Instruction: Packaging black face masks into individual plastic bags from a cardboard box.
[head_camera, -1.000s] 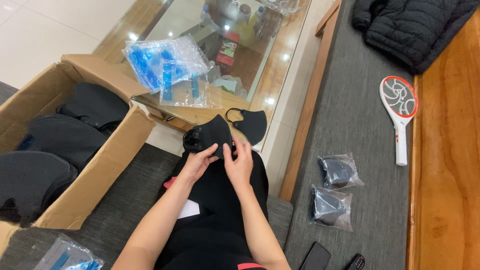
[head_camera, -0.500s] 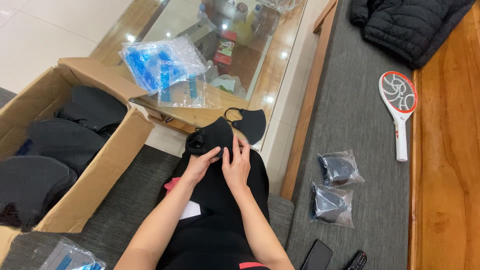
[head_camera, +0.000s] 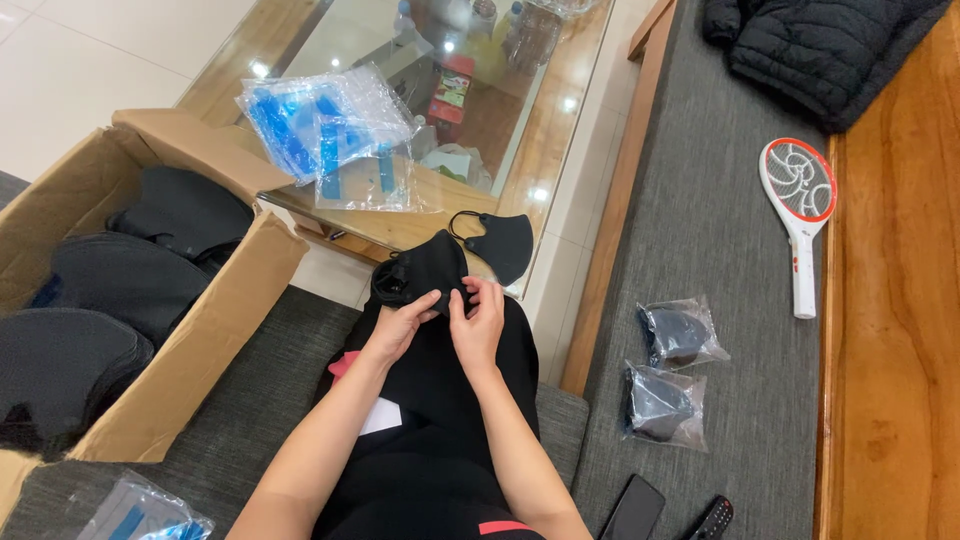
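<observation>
— Nearest the camera? Saw a dark phone (head_camera: 633, 508) and a black remote (head_camera: 711, 518) on the grey cushion (head_camera: 700, 250) at the lower right; clear packets with blue strips (head_camera: 140, 515) at the lower left corner.

— And the hands? Met over the lap, close together. Left hand (head_camera: 405, 325) pinched the lower edge of a black face mask (head_camera: 425, 270), grip closed on it. Right hand (head_camera: 478, 322) closed on the same edge, fingertips just beside those of the left. Mask held above the knees, folded, its top toward the bench.

— To the sides? On the left, an open cardboard box (head_camera: 210, 300) holding stacks of black masks (head_camera: 120, 280). On the right, two sealed clear bags with dark masks inside (head_camera: 665, 370), lying near each other on the cushion.

— Further out? A second black mask (head_camera: 502, 245) on the wooden edge of the glass-topped bench (head_camera: 560, 130), just beyond the held one, ear loop showing. A heap of clear zip bags with blue strips (head_camera: 330, 135) on the near left corner of the bench, partly over the box flap. Bottles and small packages visible under the glass, too blurred to tell apart.

— Farthest? A white and red racket-shaped swatter (head_camera: 798, 215) at the cushion's right edge beside a wooden ledge (head_camera: 890, 330), and a black quilted jacket (head_camera: 815, 50) at the top.
</observation>
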